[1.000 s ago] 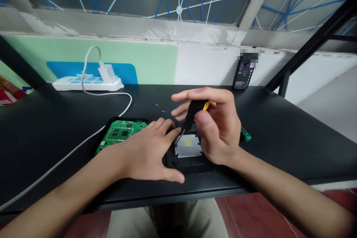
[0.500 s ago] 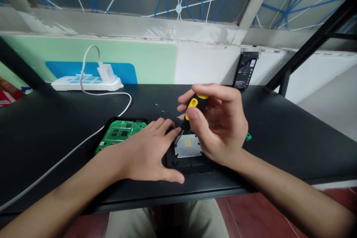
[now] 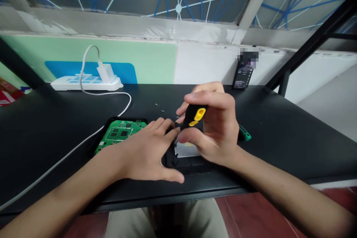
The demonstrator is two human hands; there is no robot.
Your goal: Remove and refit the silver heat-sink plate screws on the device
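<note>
My right hand is closed round the black and yellow handle of a screwdriver, tilted with its tip down to the left. The tip is mostly hidden behind my thumb. Beneath it lies a black plastic casing with a silver metal plate fixed inside. My left hand rests flat across the left side of this casing, fingertips at its far left edge and thumb stretched toward me. Left of that hand, a green circuit board sits in a black shell, partly covered by my forearm.
A few tiny screws lie on the black table beyond my hands. A green-handled tool is partly behind my right hand. The white power strip, its white cable and an upright phone are farther back.
My right hand has turned with the screwdriver, rolling its handle so the yellow patches show elsewhere, and moved slightly left. More of the green tool shows. My left hand has stayed put.
</note>
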